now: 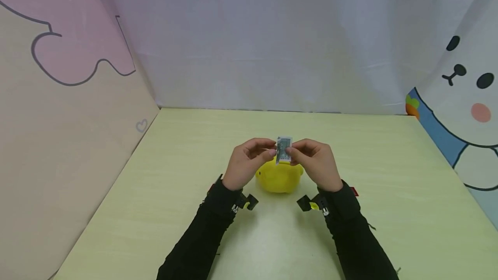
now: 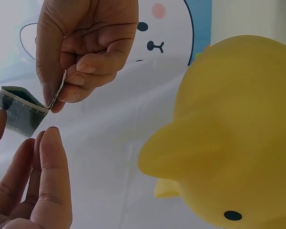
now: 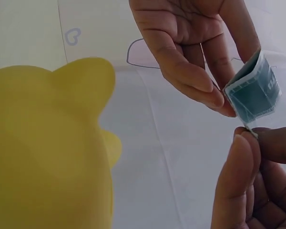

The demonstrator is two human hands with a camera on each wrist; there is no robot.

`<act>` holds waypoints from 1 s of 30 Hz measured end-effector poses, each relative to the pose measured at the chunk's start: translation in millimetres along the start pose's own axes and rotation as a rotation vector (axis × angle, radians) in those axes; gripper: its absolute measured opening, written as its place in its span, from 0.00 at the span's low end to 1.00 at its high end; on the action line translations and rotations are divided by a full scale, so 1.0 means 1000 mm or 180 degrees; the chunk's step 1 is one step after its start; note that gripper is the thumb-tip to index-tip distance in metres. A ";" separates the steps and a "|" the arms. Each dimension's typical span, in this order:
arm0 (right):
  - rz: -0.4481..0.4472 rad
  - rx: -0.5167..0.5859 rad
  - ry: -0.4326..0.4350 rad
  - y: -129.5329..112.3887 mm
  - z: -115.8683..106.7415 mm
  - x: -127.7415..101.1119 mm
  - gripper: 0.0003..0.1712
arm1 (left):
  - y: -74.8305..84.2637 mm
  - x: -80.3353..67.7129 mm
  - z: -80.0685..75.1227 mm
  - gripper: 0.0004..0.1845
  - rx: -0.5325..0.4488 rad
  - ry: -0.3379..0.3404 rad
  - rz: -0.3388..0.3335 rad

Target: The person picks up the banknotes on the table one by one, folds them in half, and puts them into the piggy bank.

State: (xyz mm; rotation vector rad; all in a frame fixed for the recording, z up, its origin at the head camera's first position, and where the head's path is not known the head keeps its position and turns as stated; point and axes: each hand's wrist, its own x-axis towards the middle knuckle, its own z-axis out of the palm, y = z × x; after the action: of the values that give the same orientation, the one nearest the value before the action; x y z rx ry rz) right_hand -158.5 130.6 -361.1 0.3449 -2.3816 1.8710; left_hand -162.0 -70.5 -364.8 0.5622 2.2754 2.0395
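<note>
A small folded greenish banknote (image 1: 284, 149) is held up over a yellow animal-shaped figure (image 1: 279, 178). My right hand (image 1: 317, 163) pinches one end of the note between thumb and fingers; in the right wrist view the pinched fold (image 3: 250, 130) shows at the fingertips. My left hand (image 1: 249, 161) is at the note's other side, its thumb and extended fingers spread around the folded part. In the left wrist view the left fingertips (image 2: 51, 138) lie right at the note's lower edge. The figure has rounded ears and a black eye (image 2: 232, 215).
The figure stands on a pale yellow-green table (image 1: 280, 245), below and between the hands. Behind it hangs a white cloth backdrop (image 1: 256, 46). Side panels carry a pink cartoon shape (image 1: 78, 51) and a white cartoon animal (image 1: 459, 98). Both sleeves bear wrist camera mounts (image 1: 247, 202).
</note>
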 end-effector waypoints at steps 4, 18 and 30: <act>-0.0033 0.0010 -0.0024 -0.001 0.001 -0.001 0.10 | -0.002 0.000 0.001 0.15 -0.0043 -0.0089 -0.0034; -0.0160 0.0102 -0.0099 0.001 0.004 -0.002 0.08 | -0.003 -0.001 0.004 0.14 -0.0281 -0.0224 -0.0126; -0.0141 0.0093 -0.0162 0.000 0.006 -0.004 0.08 | -0.005 0.000 0.006 0.13 -0.0331 -0.0208 -0.0083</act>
State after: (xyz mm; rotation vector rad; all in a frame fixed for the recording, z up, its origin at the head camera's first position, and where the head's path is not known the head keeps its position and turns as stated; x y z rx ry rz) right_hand -154.4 125.0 -363.0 0.4494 -2.3601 1.9018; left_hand -161.2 -65.4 -370.1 0.5799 2.1153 2.0806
